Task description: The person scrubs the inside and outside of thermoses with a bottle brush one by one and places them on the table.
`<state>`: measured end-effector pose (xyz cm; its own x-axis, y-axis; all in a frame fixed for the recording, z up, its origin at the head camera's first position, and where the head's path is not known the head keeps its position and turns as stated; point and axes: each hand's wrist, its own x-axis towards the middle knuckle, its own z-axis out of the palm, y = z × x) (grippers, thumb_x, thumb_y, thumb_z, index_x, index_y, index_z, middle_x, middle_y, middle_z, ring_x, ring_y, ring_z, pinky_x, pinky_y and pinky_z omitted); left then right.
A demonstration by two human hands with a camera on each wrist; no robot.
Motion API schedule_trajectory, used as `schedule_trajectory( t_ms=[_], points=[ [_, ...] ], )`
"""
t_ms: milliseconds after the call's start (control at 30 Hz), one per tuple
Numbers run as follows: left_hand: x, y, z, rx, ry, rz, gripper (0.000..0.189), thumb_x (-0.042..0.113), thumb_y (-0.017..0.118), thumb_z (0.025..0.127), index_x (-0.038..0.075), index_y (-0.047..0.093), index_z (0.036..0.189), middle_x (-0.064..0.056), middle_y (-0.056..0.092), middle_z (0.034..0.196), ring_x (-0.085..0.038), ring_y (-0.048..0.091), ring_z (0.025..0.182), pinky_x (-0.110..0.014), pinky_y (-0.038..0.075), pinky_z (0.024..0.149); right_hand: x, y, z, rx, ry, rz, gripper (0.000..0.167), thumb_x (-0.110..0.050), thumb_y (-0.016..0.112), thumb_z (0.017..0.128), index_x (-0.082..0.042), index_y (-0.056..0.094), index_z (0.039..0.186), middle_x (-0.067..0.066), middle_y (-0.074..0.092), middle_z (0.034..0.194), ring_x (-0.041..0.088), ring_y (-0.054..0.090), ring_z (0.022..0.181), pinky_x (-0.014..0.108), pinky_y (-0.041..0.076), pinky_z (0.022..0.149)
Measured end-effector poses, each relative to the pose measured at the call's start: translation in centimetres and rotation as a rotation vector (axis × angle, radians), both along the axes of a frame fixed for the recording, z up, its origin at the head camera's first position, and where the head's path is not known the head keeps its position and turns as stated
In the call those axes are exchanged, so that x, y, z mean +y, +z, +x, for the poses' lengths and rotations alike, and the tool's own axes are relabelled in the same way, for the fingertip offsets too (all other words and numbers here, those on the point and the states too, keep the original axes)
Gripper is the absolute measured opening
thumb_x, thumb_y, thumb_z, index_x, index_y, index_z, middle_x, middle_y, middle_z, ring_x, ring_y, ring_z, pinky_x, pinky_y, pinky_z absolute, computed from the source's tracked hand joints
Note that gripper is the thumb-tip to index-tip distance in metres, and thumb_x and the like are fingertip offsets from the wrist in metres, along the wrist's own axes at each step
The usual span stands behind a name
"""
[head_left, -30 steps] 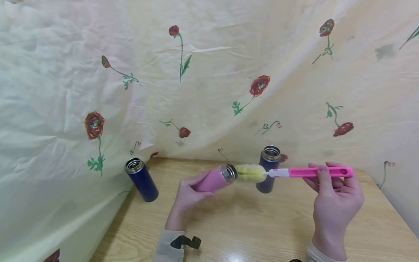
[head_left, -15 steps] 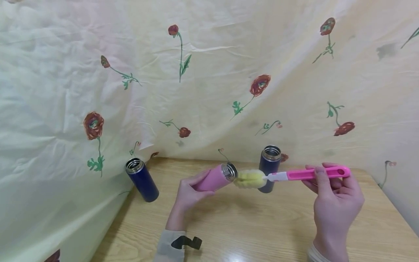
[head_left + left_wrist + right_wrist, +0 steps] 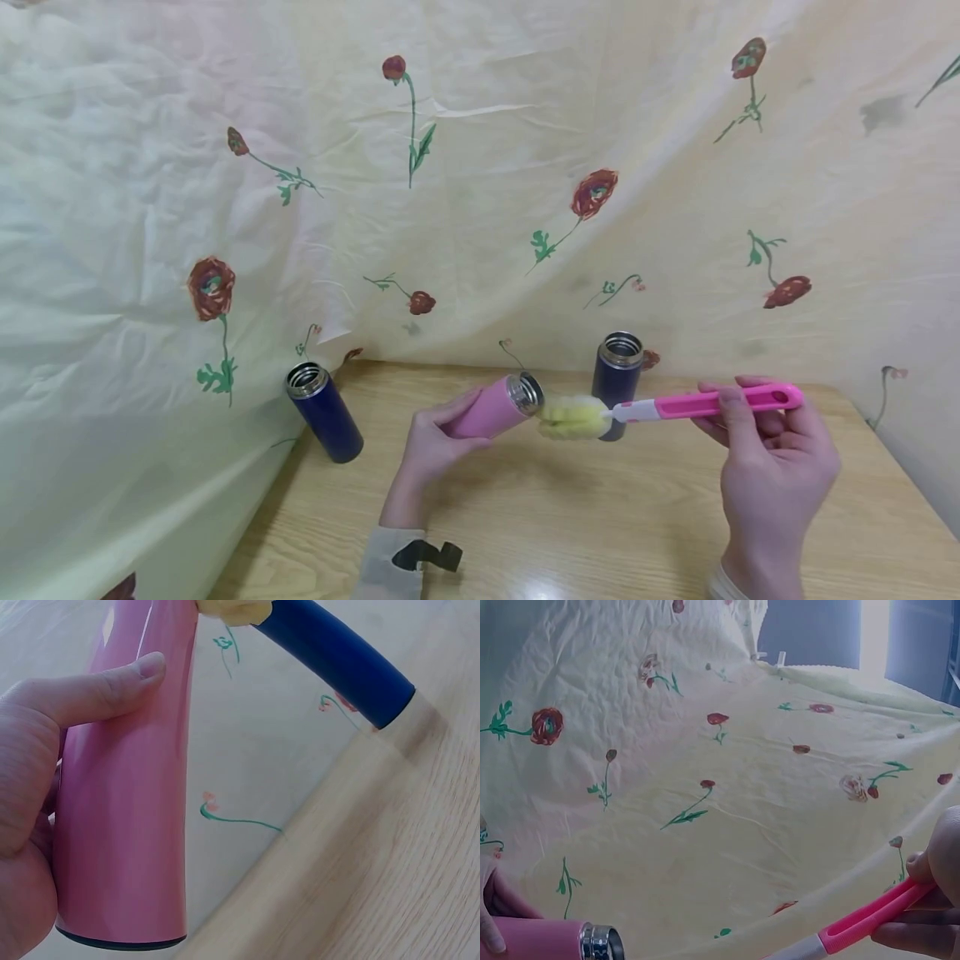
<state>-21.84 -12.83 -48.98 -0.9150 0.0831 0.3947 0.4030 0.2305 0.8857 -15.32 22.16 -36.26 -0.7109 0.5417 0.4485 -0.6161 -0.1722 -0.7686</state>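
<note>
My left hand (image 3: 435,437) grips a pink thermos bottle (image 3: 483,414), its open steel mouth tilted up to the right. In the left wrist view the thumb lies across the pink bottle (image 3: 127,810), whose dark base points down. My right hand (image 3: 776,467) holds a bottle brush by its pink handle (image 3: 690,405), thumb on one side and fingers on the other. The brush's yellow sponge head (image 3: 576,417) is outside the bottle, right at its rim. The right wrist view shows the handle (image 3: 870,919) between thumb and fingers, and the bottle's steel neck (image 3: 600,943).
A dark blue bottle (image 3: 326,417) without a lid stands at the table's left side. Another dark blue bottle (image 3: 618,379) stands at the back, partly behind the brush. The wooden table (image 3: 540,517) meets a flower-printed cloth (image 3: 465,208) along its back and left.
The brush head has dropped slightly below the bottle's mouth, and its handle now slopes up to the right. My left hand and the pink thermos bottle have hardly moved.
</note>
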Motion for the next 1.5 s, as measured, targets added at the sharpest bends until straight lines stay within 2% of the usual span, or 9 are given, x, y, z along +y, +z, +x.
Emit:
schedule_trajectory(
  t_ms=[133, 267, 433, 900, 1200, 1367, 1500],
  points=[
    [-0.1, -0.3, 0.1, 0.006, -0.006, -0.028, 0.073, -0.002, 0.098, 0.071, 0.015, 0.074, 0.137, 0.000, 0.069, 0.139, -0.027, 0.066, 0.131, -0.053, 0.048, 0.114, -0.2, 0.0, 0.4, -0.048, -0.012, 0.016, 0.026, 0.007, 0.076, 0.093, 0.020, 0.065, 0.112, 0.025, 0.079, 0.097, 0.026, 0.080, 0.085, 0.037, 0.063, 0.073],
    [-0.2, -0.4, 0.2, -0.007, -0.016, -0.043, 0.073, -0.002, 0.097, 0.073, 0.017, 0.072, 0.140, 0.001, 0.068, 0.141, -0.028, 0.064, 0.132, -0.055, 0.048, 0.114, -0.4, 0.0, 0.7, -0.048, -0.011, 0.009, 0.026, 0.009, 0.075, 0.092, 0.022, 0.064, 0.112, 0.024, 0.079, 0.096, 0.026, 0.080, 0.087, 0.037, 0.063, 0.075],
    [-0.1, -0.3, 0.0, -0.024, 0.009, -0.029, 0.074, -0.001, 0.097, 0.073, 0.019, 0.073, 0.140, 0.000, 0.069, 0.141, -0.028, 0.065, 0.132, -0.056, 0.048, 0.113, -0.5, 0.2, 0.8, -0.052, -0.025, 0.018, 0.024, 0.010, 0.075, 0.092, 0.021, 0.064, 0.111, 0.023, 0.079, 0.097, 0.025, 0.080, 0.086, 0.036, 0.063, 0.075],
    [-0.1, -0.3, -0.2, -0.020, 0.001, -0.037, 0.074, 0.009, 0.100, 0.072, 0.021, 0.072, 0.140, 0.002, 0.069, 0.140, -0.026, 0.063, 0.134, -0.053, 0.046, 0.116, -0.9, 0.4, 1.2, 0.094, 0.059, -0.034, 0.027, 0.017, 0.073, 0.091, 0.028, 0.057, 0.108, 0.028, 0.077, 0.092, 0.029, 0.080, 0.082, 0.038, 0.063, 0.074],
    [-0.1, 0.2, -0.1, -0.023, -0.006, -0.009, 0.073, 0.008, 0.100, 0.072, 0.022, 0.073, 0.139, 0.001, 0.070, 0.139, -0.026, 0.065, 0.132, -0.055, 0.048, 0.114, -0.7, 0.7, 1.5, 0.119, 0.051, -0.056, 0.026, 0.016, 0.073, 0.091, 0.029, 0.057, 0.107, 0.028, 0.076, 0.092, 0.029, 0.080, 0.081, 0.037, 0.063, 0.072],
    [-0.2, 0.0, -0.1, -0.003, -0.013, -0.017, 0.073, 0.011, 0.100, 0.073, 0.021, 0.073, 0.140, 0.004, 0.069, 0.140, -0.024, 0.066, 0.130, -0.054, 0.050, 0.112, -0.8, 0.9, 1.7, 0.153, 0.053, -0.064, 0.029, 0.015, 0.073, 0.092, 0.032, 0.053, 0.106, 0.029, 0.076, 0.090, 0.028, 0.080, 0.080, 0.037, 0.063, 0.071],
    [-0.3, -0.1, -0.1, 0.004, -0.017, -0.008, 0.072, 0.010, 0.100, 0.072, 0.021, 0.074, 0.138, 0.002, 0.070, 0.138, -0.026, 0.067, 0.129, -0.052, 0.052, 0.110, -0.7, 0.9, 1.7, 0.162, 0.062, -0.096, 0.029, 0.014, 0.072, 0.093, 0.031, 0.053, 0.106, 0.030, 0.075, 0.090, 0.029, 0.079, 0.080, 0.038, 0.063, 0.070]
  ],
)
